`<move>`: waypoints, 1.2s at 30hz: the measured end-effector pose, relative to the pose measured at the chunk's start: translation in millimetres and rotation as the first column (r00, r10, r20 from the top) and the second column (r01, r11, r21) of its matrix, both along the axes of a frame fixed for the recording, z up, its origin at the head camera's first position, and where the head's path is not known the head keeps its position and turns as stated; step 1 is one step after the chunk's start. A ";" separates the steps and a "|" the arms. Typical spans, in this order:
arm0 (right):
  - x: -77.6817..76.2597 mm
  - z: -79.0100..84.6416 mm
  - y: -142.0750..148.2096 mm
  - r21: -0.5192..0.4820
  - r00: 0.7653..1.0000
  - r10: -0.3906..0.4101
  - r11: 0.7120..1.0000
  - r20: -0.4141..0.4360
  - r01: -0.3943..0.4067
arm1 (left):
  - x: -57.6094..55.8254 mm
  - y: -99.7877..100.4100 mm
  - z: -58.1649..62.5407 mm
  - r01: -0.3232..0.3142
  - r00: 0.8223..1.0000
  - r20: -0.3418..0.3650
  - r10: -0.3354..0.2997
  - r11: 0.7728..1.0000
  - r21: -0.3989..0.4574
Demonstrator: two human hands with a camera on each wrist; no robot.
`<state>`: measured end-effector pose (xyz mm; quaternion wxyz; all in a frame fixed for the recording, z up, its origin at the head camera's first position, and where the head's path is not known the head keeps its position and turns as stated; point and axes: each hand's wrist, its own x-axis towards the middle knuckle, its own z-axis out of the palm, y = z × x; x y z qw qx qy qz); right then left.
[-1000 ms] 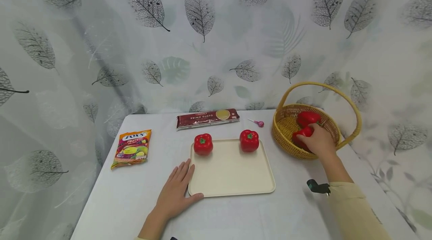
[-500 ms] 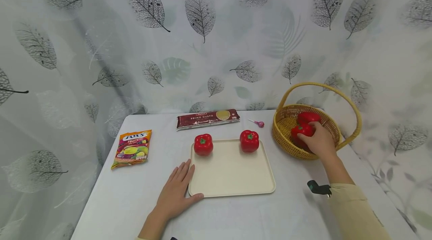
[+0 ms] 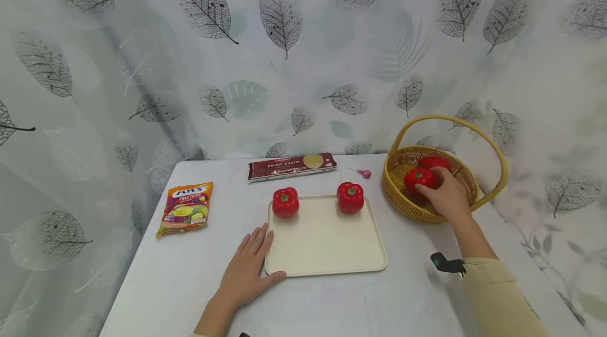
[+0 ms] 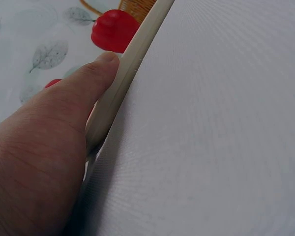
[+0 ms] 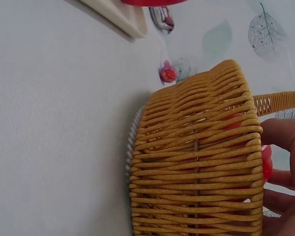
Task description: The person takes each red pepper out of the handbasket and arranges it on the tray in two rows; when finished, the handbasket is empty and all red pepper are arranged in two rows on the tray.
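My right hand (image 3: pixel 447 195) reaches into the wicker basket (image 3: pixel 394 200) and grips a red bell pepper (image 3: pixel 419 181), thumb and fingers on its sides, green stem facing up. Behind it in the basket lies another red pepper (image 3: pixel 434 162), partly hidden. In the right wrist view the basket wall (image 5: pixel 201 167) hides most of the held pepper. My left hand (image 3: pixel 246 268) lies with straight fingers along the left edge of the cream tray (image 3: pixel 327 242), its thumb at the near corner. Two red bell peppers, one left (image 3: pixel 285 203) and one right (image 3: pixel 350 198), sit at the tray's far corners.
A long brown packet (image 3: pixel 292 166) lies behind the tray, with a pink lollipop (image 3: pixel 364 173) to its right. An orange candy bag (image 3: pixel 185 209) is at the left of the table. The basket's tall handle (image 3: pixel 448 118) arches over its opening. A leaf-patterned curtain hangs behind.
The pepper in my right hand has shifted slightly up and left inside the basket, and its stem has come into view. My left hand stays where it was.
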<state>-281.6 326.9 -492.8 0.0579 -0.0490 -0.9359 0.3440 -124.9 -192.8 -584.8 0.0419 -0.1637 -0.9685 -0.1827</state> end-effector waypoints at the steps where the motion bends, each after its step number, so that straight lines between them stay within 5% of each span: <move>1: 0.1 0.2 -0.3 -0.005 1.000 0.001 1.000 -0.002 -0.001 | 0.0 0.0 0.2 0.000 1.000 0.002 0.000 1.000 0.001; 36: 12.2 20.6 -18.5 -0.091 0.995 0.008 0.996 -0.097 -0.017 | 0.3 -0.2 -0.9 -0.004 1.000 0.013 0.004 1.000 0.002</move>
